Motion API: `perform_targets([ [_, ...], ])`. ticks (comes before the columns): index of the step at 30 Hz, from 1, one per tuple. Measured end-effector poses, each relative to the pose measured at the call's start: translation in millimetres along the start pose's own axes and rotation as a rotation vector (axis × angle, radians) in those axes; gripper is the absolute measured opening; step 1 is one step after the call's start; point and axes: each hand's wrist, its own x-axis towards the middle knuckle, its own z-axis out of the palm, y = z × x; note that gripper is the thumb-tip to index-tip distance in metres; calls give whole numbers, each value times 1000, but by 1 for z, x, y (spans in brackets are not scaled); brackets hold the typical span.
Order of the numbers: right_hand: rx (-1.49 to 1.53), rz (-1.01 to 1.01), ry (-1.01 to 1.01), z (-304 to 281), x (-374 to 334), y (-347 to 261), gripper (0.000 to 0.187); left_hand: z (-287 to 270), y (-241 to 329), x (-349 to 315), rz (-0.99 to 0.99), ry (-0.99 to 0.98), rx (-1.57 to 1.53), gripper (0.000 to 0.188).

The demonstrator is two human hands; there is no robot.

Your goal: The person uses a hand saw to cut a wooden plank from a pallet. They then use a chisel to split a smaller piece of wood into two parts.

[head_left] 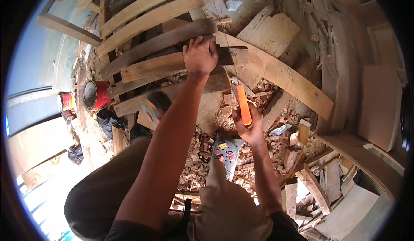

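Observation:
My right hand is wrapped round the orange handle of a handsaw. Its thin blade shows nearly edge-on, pointing away from me, and crosses a wooden plank near that plank's right end. Left of the blade, my left hand bears down on the plank with its fingers curled over the far edge. Below the hands, my right foot wears a grey clog with holes and red charms. My left shoe is blurred and partly behind my left forearm. Whether the blade has cut into the wood, I cannot tell.
Slatted pallet boards lie under and beyond the plank. A long pale board slants to the right. Wood chips cover the ground. A red can stands at left; offcuts pile up at lower right. Sheets lean at right.

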Motion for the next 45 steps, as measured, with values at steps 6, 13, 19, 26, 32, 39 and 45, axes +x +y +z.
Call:
perform_targets([
  [6, 17, 17, 54, 10, -56, 40, 30, -5, 8, -24, 14, -24, -28, 21],
  [13, 29, -59, 191, 24, -60, 54, 26, -8, 10, -24, -4, -16, -9, 24],
  [19, -339, -98, 76, 1, -115, 52, 18, -4, 2, -25, 3, 34, 27, 24],
  [26, -350, -138, 114, 5, -92, 60, 20, -4, 5, -26, -25, -30, -22, 24],
  [32, -348, -143, 45, -7, -128, 64, 21, -3, 2, -23, -8, -15, -24, 24],
  [39, -300, -164, 138, 14, -41, 51, 12, 0, 4, -24, 31, 3, 8, 18],
  [45, -203, 12, 95, -17, -155, 61, 31, 5, 5, -18, 39, 54, -9, 16],
])
